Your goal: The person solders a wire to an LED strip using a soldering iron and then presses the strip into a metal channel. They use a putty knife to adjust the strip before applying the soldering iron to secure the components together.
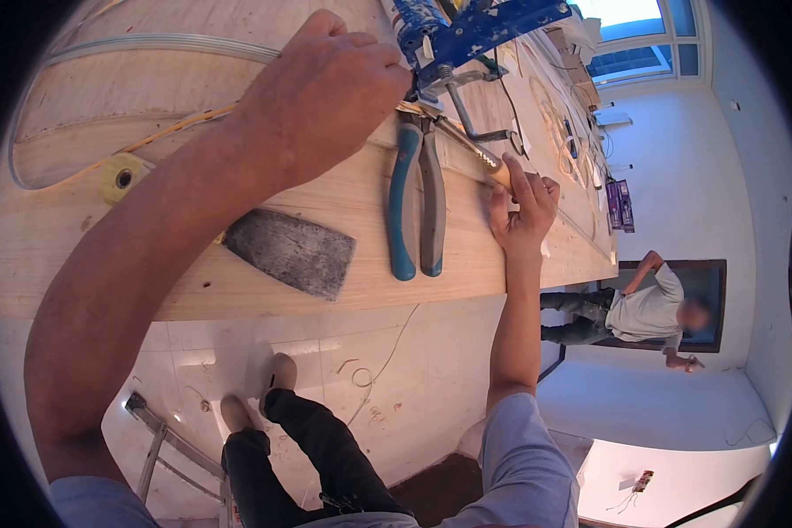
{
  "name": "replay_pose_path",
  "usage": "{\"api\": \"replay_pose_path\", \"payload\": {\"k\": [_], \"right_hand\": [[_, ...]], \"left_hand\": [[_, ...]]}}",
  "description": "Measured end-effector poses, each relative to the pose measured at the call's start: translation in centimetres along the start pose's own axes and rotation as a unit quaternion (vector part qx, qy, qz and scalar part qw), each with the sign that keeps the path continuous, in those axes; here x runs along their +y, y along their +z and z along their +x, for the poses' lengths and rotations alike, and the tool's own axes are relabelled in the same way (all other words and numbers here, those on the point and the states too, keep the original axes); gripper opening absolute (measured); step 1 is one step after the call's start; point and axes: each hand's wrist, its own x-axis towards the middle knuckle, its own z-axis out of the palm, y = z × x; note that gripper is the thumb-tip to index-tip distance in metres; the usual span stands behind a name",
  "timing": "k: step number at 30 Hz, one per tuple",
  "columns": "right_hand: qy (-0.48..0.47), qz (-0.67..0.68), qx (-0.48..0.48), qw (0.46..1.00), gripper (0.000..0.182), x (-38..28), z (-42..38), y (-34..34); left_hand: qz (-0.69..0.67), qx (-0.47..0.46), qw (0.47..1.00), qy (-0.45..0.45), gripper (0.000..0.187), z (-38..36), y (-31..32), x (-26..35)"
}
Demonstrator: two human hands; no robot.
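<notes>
**Steady the tool against the board**

Your left hand point(326, 97) was closed over the blue caulking gun point(466, 35) near the far edge of the wooden board point(343, 202), fingers wrapped on it. Your right hand point(524, 207) pinched the wooden-handled tool point(480, 158) toward the board's right end — fingertips closed on the handle. You would have done well to keep that pinch low and firm. Pliers point(416, 207) and a scraper point(290, 251) lay near the front edge. No container showed its contents — the gun's tube was unreadable.
</notes>
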Motion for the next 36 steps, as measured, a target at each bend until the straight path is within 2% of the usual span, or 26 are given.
{"api": "replay_pose_path", "payload": {"k": [36], "right_hand": [[0.002, 0.018, 0.008, 1.000, 0.038, 0.02, -0.24, 0.10]], "left_hand": [[0.005, 0.012, 1.000, 0.002, 0.008, -0.10, 0.01, -0.01]]}}
